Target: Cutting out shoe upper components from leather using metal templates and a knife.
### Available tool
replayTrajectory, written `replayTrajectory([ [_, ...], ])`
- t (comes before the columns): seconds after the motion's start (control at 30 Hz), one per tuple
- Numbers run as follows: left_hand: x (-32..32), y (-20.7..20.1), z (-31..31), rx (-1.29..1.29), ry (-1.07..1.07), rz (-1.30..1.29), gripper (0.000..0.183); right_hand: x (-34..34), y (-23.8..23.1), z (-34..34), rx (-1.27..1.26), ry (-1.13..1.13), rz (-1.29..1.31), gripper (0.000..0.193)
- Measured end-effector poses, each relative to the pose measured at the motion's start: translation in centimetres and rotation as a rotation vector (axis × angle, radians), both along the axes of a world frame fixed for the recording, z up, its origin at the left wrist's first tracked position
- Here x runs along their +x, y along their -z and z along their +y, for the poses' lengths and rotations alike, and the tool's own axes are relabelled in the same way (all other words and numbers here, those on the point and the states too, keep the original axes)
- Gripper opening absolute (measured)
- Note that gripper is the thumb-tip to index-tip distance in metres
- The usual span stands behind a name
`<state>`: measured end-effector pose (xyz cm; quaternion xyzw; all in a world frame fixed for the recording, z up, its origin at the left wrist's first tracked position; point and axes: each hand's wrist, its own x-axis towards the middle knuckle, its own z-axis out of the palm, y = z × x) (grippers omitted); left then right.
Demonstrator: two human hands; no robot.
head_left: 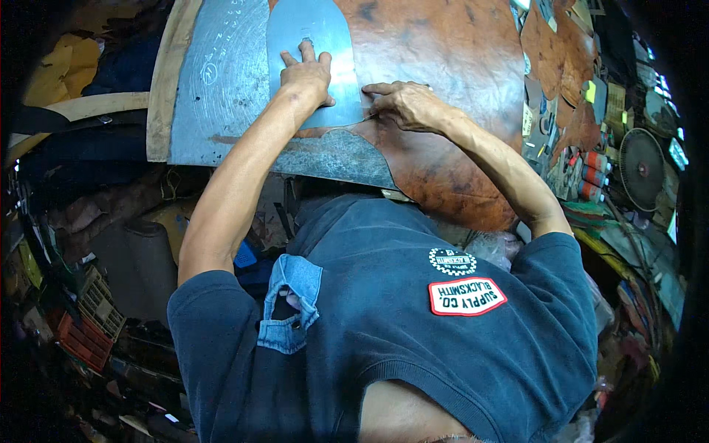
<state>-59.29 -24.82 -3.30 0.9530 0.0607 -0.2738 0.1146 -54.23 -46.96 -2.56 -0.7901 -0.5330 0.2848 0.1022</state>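
A large sheet of mottled brown leather [443, 66] lies over a grey cutting board [221, 88]. On it rests a grey arch-shaped template [310, 33]. My left hand [306, 74] lies flat on the template, fingers spread, pressing it down. My right hand [402, 103] is closed on a thin pointed tool [365, 118], whose tip touches the leather at the template's lower right edge. My dark blue shirt [413, 325] fills the lower part of the view.
Brown leather offcuts [554, 52] and small tools lie at the right, with red cylinders [594, 173] and a round black fan [641, 168]. A red crate [85, 340] and cluttered items sit low at the left. A pale wooden edge [159, 111] borders the board.
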Motion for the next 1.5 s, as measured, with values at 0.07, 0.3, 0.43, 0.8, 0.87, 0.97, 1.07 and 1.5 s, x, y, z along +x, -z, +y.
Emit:
replayTrajectory([
  [0.07,0.0,0.0,0.0,0.006,0.004,-0.003,0.087,0.2,-0.5,0.0,0.0,0.0,0.003,0.028],
  [0.3,-0.2,0.0,0.7,0.032,0.056,-0.036,0.087,-0.1,0.2,-0.5,0.08,-0.03,-0.008,0.029],
  [0.43,-0.9,-0.1,1.0,0.008,0.101,-0.075,0.089,-3.1,0.4,-2.2,0.065,0.025,-0.217,0.032],
  [0.8,-1.4,1.1,2.4,-0.022,0.14,-0.226,0.086,-15.5,-2.1,1.1,0.057,0.634,-0.084,0.027],
  [0.87,-1.7,1.4,2.8,0.013,0.159,-0.263,0.086,-16.8,-0.4,1.7,0.135,0.578,-0.142,0.036],
  [0.97,-1.2,2.5,3.6,0.027,0.196,-0.281,0.088,-17.2,0.9,4.0,0.089,0.569,-0.3,0.058],
  [1.07,-1.2,2.6,2.8,0.082,0.166,-0.246,0.087,-16.9,0.6,6.7,-0.121,0.586,-0.337,0.072],
  [1.5,-3.7,2.9,4.7,-0.306,0.124,-0.37,0.078,-26.9,-3.4,-3.7,0.014,0.836,-0.185,0.052],
])
